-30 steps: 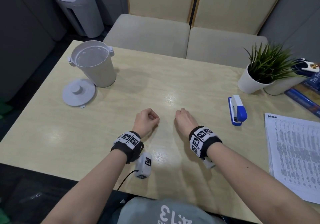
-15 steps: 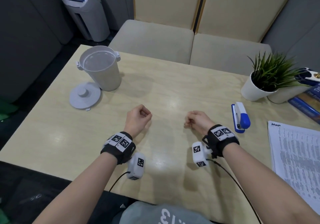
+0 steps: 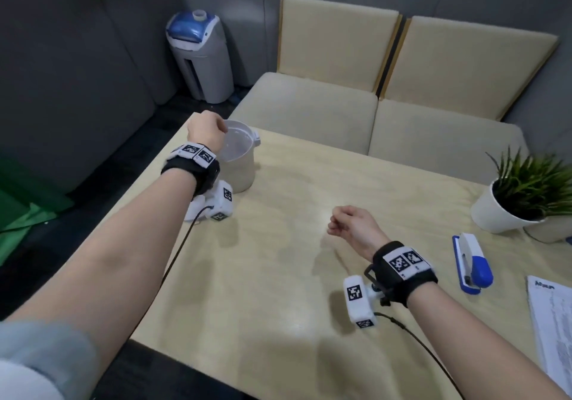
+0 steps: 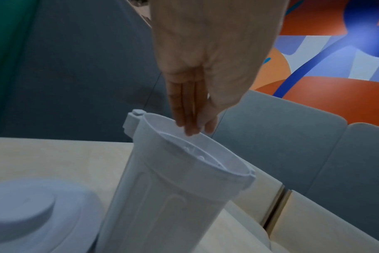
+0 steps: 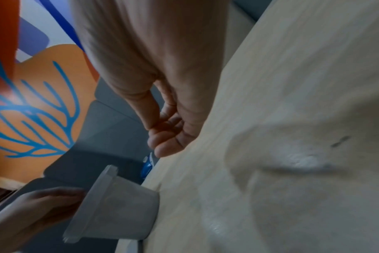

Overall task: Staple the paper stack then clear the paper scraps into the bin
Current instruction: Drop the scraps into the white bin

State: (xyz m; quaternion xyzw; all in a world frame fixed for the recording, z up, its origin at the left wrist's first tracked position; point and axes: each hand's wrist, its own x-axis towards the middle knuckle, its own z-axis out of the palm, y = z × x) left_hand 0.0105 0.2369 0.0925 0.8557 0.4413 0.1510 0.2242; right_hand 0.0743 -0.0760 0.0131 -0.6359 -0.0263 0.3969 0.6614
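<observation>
My left hand (image 3: 205, 130) is stretched out over the far left corner of the wooden table (image 3: 278, 275), right above the open mouth of the small white bin (image 3: 238, 164). In the left wrist view its fingers (image 4: 185, 106) point straight down, pressed side by side, their tips at the bin's rim; they hold nothing. Whether the tips touch the rim I cannot tell. The bin stands upright, and its round lid (image 4: 26, 210) lies flat on the table just beside it on the left, seen only in the left wrist view.

My right hand (image 3: 353, 229) hangs over the middle of the table with its fingers loosely curled toward the palm and nothing between them.

The blue and white stapler (image 3: 472, 263) lies on the right side of the table, well apart from my right hand. Just near of it, at the right edge, lies the printed paper stack (image 3: 551, 331), partly cut off by the frame. Far of the stapler stands a potted green plant in a white pot (image 3: 498, 210).

Beyond the table are beige seat cushions (image 3: 309, 105), and a grey and blue water dispenser (image 3: 198, 56) stands on the floor at the far left.
</observation>
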